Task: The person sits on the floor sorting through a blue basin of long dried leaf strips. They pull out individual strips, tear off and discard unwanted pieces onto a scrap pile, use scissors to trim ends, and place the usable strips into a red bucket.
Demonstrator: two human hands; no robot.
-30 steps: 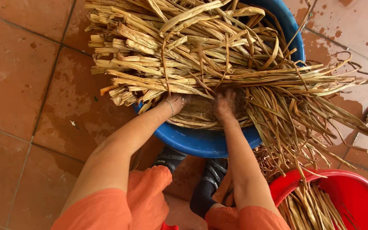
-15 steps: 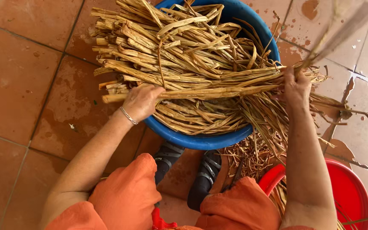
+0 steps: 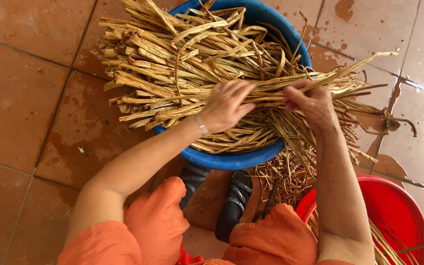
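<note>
Both hands are over the blue basin [image 3: 231, 159], which sits on the reddish tiled floor [image 3: 20, 88] and is piled high with dried tan plant strips [image 3: 172, 64] whose cut ends jut out past the rim on the left. The left hand [image 3: 227, 105] lies on top of the heap near the middle, fingers curled down and closed around a bunch of the strips, a thin bracelet [image 3: 202, 125] on the wrist. The right hand [image 3: 310, 103] is just to its right, fingers pinched tight on one long strip [image 3: 349, 71] that runs up and away to the far right — the two hands are close but not touching. More thin strands trail out of the basin to the right across the tiles, and a loose litter of them lies on the floor on the near side. A red tub [image 3: 393, 211] stands at the near right with a few strips in it — the person's dark sandals [image 3: 231, 201] sit just below the blue rim, orange clothing at the knees
</note>
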